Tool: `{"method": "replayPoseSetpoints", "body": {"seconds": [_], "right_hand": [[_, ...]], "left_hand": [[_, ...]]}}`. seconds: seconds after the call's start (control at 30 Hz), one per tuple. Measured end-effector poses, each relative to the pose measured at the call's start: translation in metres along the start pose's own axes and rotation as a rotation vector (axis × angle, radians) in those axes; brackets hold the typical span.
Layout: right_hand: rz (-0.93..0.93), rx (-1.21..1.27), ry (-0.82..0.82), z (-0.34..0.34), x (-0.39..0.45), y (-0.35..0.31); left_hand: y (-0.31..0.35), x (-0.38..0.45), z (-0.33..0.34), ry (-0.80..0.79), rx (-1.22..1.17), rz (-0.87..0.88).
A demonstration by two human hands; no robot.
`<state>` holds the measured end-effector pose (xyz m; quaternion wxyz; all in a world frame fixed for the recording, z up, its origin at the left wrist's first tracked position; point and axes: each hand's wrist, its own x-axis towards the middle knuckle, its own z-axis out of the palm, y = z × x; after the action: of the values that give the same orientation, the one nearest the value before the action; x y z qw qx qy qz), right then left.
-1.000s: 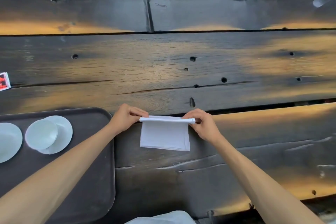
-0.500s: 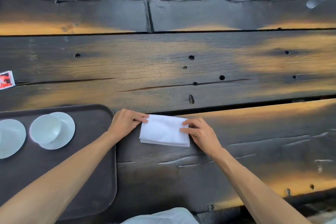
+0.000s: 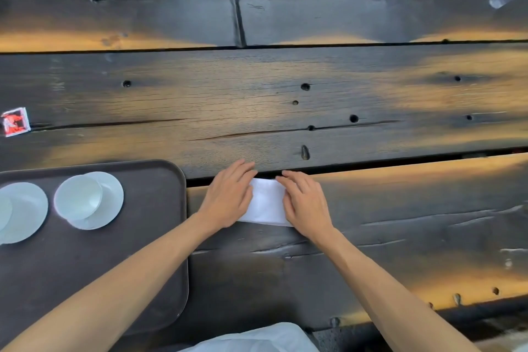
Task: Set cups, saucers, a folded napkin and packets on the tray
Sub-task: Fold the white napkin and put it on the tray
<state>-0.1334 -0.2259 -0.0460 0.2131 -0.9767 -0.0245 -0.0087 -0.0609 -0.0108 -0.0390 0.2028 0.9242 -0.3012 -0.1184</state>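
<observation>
Outdoors maybe; weathered dark plank table [image 3: 285, 111]. Left hand [image 3: 228, 197] and right hand [image 3: 305, 203], fingers straight, press flat on white folded napkin [image 3: 267, 203] just right of brown tray [image 3: 143, 251].

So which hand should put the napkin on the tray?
Probably the left hand: it presses the napkin on the side beside the tray; the right hand would have to cross over.

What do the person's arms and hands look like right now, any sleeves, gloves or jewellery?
Both forearms are bare up to the frame edge, with no sleeves showing. The left hand and right hand wear no gloves, and no rings, watch or bracelets are visible.
</observation>
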Motion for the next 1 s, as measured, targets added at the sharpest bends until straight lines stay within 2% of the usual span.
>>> {"method": "replayPoseSetpoints", "body": {"seconds": [0.17, 0.37, 0.57, 0.77, 1.0], "right_hand": [[0.107, -0.149, -0.128, 0.022, 0.001, -0.008], [0.193, -0.131, -0.164, 0.037, -0.019, -0.001], [0.225, -0.108, -0.232, 0.037, -0.018, -0.002], [0.267, 0.096, -0.224, 0.016, -0.024, 0.006], [0.38, 0.273, -0.376, -0.011, -0.014, 0.024]], "left_hand": [[0.009, 0.0, 0.035, -0.204, 0.113, -0.041], [-0.02, -0.015, 0.047, -0.238, 0.231, -0.037], [-0.015, -0.012, 0.042, -0.279, 0.26, -0.047], [-0.016, -0.008, 0.022, -0.257, 0.15, -0.03], [-0.027, 0.008, 0.0, -0.317, -0.041, -0.214]]}}
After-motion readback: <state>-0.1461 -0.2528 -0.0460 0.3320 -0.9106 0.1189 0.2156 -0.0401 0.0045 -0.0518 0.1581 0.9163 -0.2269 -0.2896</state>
